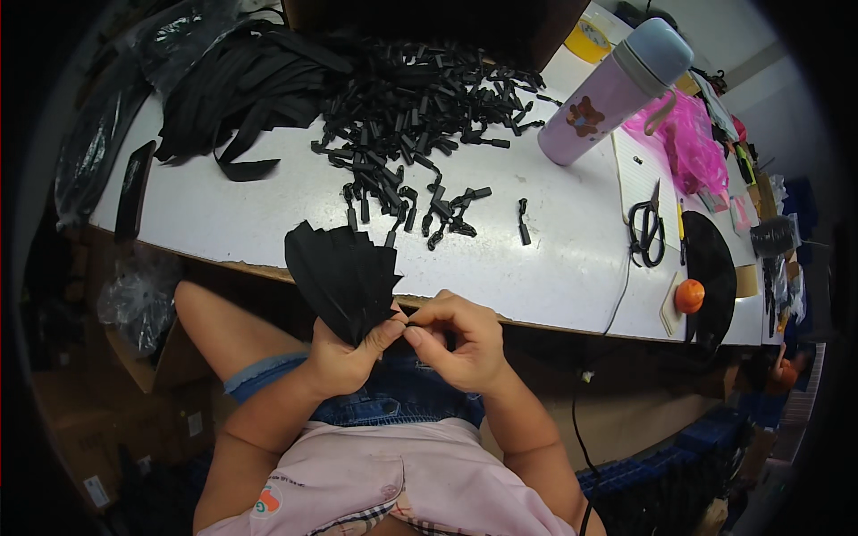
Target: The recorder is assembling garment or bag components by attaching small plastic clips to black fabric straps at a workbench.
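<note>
my left hand (347,362) clamps fanned black strips (338,272) at the table's (554,277) near edge | my right hand (463,344) pinches a small dark piece (408,327) beside them | I judge: fine fingertip work; next move calls for steady holding

The left forearm (277,397) is bare and angles forward and inward toward the near edge of the worktop (527,290). The left hand (344,364) is closed in a grip just short of that edge, thumb extended toward the right hand (466,344). The right forearm (529,420), also bare, angles inward to the same edge. The right hand overlaps the worktop's near edge in view, thumb and index fingertips drawn together. The two thumb tips are close together.
</note>
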